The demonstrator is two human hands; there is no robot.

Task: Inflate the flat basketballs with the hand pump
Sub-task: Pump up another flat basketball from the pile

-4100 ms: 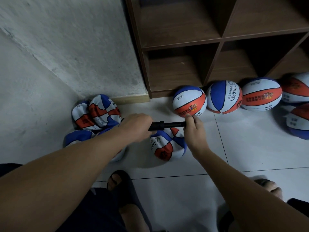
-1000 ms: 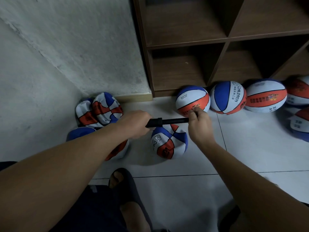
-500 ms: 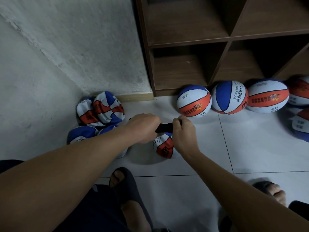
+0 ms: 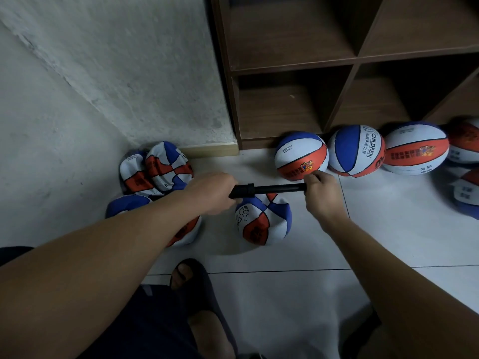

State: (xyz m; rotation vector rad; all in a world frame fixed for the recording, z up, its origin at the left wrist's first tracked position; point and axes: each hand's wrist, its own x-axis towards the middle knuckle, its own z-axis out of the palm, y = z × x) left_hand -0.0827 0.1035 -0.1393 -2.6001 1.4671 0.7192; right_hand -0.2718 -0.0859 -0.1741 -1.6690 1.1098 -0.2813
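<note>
Left hand (image 4: 211,194) fingers are curling round the hand pump (image 4: 267,190) barrel, steadying it level over the flat basketball (image 4: 263,220) on the tile floor (image 4: 388,229). Right hand (image 4: 322,195) fingers are gripping the handle end, rod drawn out, likely readying a compression stroke. Needle connection is hidden. Inflated basketballs (image 4: 302,156) are lining the wooden shelf unit (image 4: 337,63); more flat ones (image 4: 158,169) are lying piled against the wall.

black hand pump (image 4: 269,189): horizontal, extended | flat basketball (image 4: 263,220): crumpled, floor, beneath pump
</note>
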